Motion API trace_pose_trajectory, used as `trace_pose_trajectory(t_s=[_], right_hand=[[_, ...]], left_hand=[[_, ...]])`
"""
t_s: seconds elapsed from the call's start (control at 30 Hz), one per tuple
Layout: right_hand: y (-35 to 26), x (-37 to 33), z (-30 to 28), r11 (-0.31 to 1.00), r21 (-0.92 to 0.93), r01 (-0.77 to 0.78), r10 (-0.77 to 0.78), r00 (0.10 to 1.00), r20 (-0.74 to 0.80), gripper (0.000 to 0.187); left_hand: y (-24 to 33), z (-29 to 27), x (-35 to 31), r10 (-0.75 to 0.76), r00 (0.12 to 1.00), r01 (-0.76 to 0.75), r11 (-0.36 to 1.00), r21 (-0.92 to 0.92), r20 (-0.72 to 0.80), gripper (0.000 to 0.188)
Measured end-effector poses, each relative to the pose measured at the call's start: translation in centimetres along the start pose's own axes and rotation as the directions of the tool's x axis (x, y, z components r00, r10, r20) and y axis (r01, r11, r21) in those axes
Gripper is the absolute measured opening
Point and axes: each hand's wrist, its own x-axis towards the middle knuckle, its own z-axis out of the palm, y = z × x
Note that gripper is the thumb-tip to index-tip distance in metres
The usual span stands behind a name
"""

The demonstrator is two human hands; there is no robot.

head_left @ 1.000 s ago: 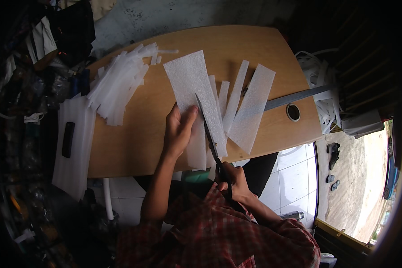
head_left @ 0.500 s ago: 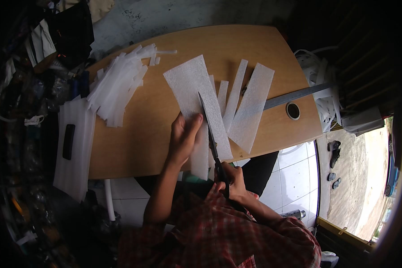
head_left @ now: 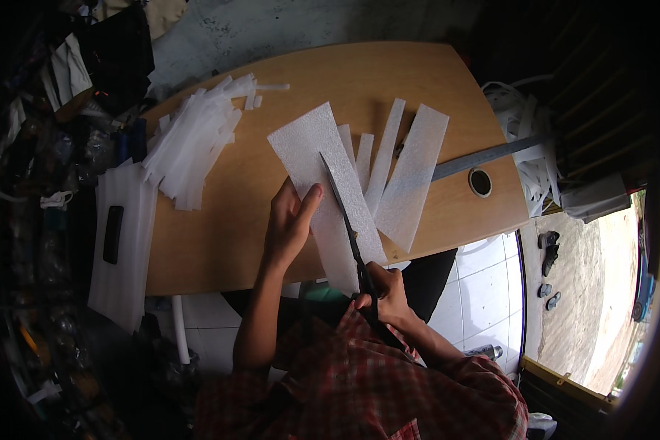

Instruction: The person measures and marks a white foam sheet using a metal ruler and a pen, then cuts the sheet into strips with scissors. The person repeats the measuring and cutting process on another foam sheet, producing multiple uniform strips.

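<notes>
A white foam sheet (head_left: 301,139) is held in front of me, tilted, over the table's near edge. My left hand (head_left: 289,224) grips its left side, thumb on top and the other fingers behind the foam. Black scissors (head_left: 353,238) are in my right hand (head_left: 389,295), its fingers wrapped around the handles. Their blades lie along a lengthwise cut in the sheet, the tip pointing up and away from me. To the right, a wider foam piece (head_left: 416,176) and a narrow foam strip (head_left: 386,158) lie on the table.
A heap of cut foam strips (head_left: 194,136) covers the far left of the wooden table (head_left: 220,249). A phone (head_left: 113,233) rests on stacked foam sheets (head_left: 128,275) at the left edge. On the right are a metal ruler (head_left: 484,158) and a round table hole (head_left: 479,182).
My left hand has shifted slightly left, its thumb lower-pressed area now nearer the sheet's left edge. The sheet's top has dipped a little, and its lower left part has swung right.
</notes>
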Motion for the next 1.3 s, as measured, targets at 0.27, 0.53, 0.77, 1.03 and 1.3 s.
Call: trace_pose_trajectory(t_s=[0.27, 0.53, 0.77, 1.03, 1.3], right_hand=[[-0.1, -0.2, 0.1, 0.995, 0.08, 0.055, -0.058, 0.998, 0.032, 0.064], [0.4, 0.2, 0.2, 0.996, 0.08, -0.027, 0.025, 0.999, 0.031, 0.068], [-0.2, 1.2, 0.2, 0.984, 0.176, 0.007, -0.007, 1.0, 0.0, 0.079], [-0.5, 1.4, 0.2, 0.994, 0.106, -0.023, 0.017, 0.999, 0.051, 0.068], [-0.8, 1.7, -0.2, 0.984, 0.175, -0.038, 0.024, 0.997, 0.078, 0.07]], left_hand=[[-0.1, -0.4, 1.1, 0.066, 0.998, -0.066, 0.997, 0.029, -0.006, 0.026], [-0.8, -0.8, 1.1, 0.04, 0.999, -0.041, 0.999, 0.022, 0.014, 0.025], [-0.9, -1.0, 1.0, -0.126, 0.988, 0.122, 0.991, 0.053, 0.09, 0.024], [0.0, -1.3, 2.5, 0.071, 0.995, -0.063, 0.993, 0.102, -0.077, 0.03], [-1.2, -1.8, 2.5, -0.067, 0.997, 0.062, 0.989, 0.132, 0.036, 0.028]])
